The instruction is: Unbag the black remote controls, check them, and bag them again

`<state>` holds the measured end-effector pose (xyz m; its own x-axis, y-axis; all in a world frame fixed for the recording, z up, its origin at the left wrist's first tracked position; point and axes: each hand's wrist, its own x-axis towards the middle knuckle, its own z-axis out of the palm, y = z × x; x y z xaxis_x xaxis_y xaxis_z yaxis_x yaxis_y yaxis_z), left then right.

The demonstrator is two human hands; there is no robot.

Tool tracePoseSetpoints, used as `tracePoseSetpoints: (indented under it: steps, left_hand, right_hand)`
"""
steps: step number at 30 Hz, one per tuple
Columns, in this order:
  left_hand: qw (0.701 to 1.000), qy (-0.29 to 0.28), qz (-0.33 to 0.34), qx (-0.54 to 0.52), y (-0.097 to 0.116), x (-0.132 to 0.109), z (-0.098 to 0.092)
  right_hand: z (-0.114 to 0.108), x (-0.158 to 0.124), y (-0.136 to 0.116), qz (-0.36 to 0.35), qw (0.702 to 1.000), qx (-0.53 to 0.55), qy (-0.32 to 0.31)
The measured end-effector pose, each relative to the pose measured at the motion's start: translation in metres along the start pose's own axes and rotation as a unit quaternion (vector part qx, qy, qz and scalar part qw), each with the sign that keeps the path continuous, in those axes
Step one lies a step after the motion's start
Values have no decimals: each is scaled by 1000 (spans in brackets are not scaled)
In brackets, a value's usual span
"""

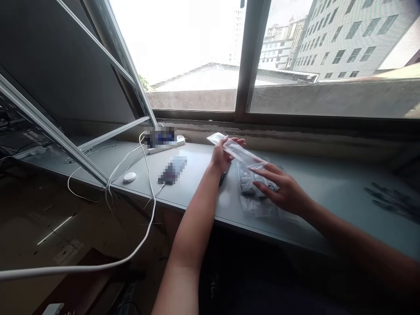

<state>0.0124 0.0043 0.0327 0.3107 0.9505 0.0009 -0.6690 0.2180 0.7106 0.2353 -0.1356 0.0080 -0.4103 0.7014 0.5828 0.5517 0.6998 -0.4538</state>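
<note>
A long, clear plastic bag (241, 152) stretches between my hands above the grey table. My left hand (223, 154) holds its far left part, with the thumb on top and fingers beneath. At the bag's right end is my right hand (284, 188), its fingers apart, with the fingertips touching the plastic. Under the bag and beside my right hand lies a clear bag of dark parts (247, 181). A dark object (224, 175) rests on the table just right of my left wrist, partly hidden.
On the table (203, 197) are a blurred-out phone-like item (173, 170) with a cable, a round white puck (129, 177), a white power strip (180, 140) and dark gloves (392, 199). White cables loop at left beside a metal frame (88, 164). The window is behind.
</note>
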Motion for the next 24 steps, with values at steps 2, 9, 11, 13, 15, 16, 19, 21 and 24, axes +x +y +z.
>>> tracePoseSetpoints:
  steps: [2, 9, 11, 13, 15, 16, 19, 21, 24]
  left_hand:
    - [1000, -13, -1, 16, 0, -1, 1]
    - [1000, 23, 13, -6, 1, 1, -1]
    - [997, 42, 47, -43, 6, 2, -4]
    - [991, 66, 82, -80, 10, 2, -6]
    - [983, 101, 106, -112, 15, 2, -9]
    - [978, 121, 112, -126, 16, 1, -10]
    - [967, 169, 121, -150, 18, 0, -12]
    - [965, 177, 126, -148, 19, 0, -12]
    - [967, 174, 142, -117, 21, 0, -13]
  right_hand:
    - [0, 2, 1, 0, 1000, -1, 0]
    - [1, 10, -10, -50, 992, -54, 97]
    - [-1, 13, -13, -84, 985, -63, 137]
    - [-1, 18, -14, -130, 985, -48, 106]
    - [0, 28, -12, -171, 985, -21, -12]
    - [2, 34, -10, -188, 980, -12, -64]
    - [13, 54, -4, -218, 967, -7, -133]
    - [25, 66, 0, -237, 954, -32, -182]
    - [47, 79, 5, -255, 937, -65, -230]
